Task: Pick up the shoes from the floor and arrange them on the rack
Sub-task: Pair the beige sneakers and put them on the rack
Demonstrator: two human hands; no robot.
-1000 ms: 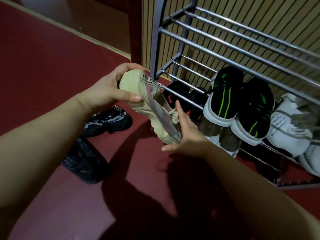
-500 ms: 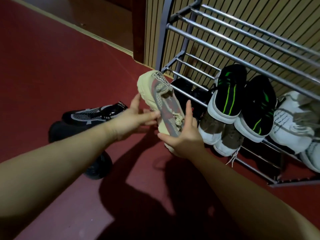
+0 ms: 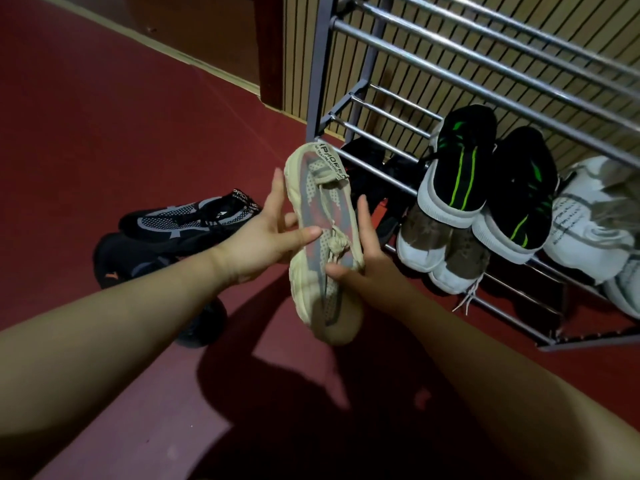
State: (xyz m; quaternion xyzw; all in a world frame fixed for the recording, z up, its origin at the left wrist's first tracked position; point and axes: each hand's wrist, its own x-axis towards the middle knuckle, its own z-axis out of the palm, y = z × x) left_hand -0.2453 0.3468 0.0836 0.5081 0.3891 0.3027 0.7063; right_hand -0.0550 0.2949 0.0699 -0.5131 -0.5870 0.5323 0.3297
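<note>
A beige knit sneaker [image 3: 320, 202] with a grey-red stripe is held in the air in front of the metal shoe rack [image 3: 391, 46], heel up. My left hand [image 3: 263, 237] holds its left side, thumb across the upper. My right hand [image 3: 363, 258] grips its right side near the laces. A black and grey pair of sneakers [image 3: 183, 220] lies on the red floor to the left. On the rack sit a black pair with green stripes [image 3: 460, 168], a white pair [image 3: 588, 223] and a brown and white pair [image 3: 436, 251] lower down.
The rack's upper bars [image 3: 485, 64] hold nothing. A dark pair [image 3: 367, 157] sits at the left end of the lower shelf. A slatted wall stands behind the rack; a wooden door frame [image 3: 266, 46] is to its left.
The beige sneaker has turned more upright, its toe now pointing down. My left hand shifted from the heel to the side. The view moved closer to the rack.
</note>
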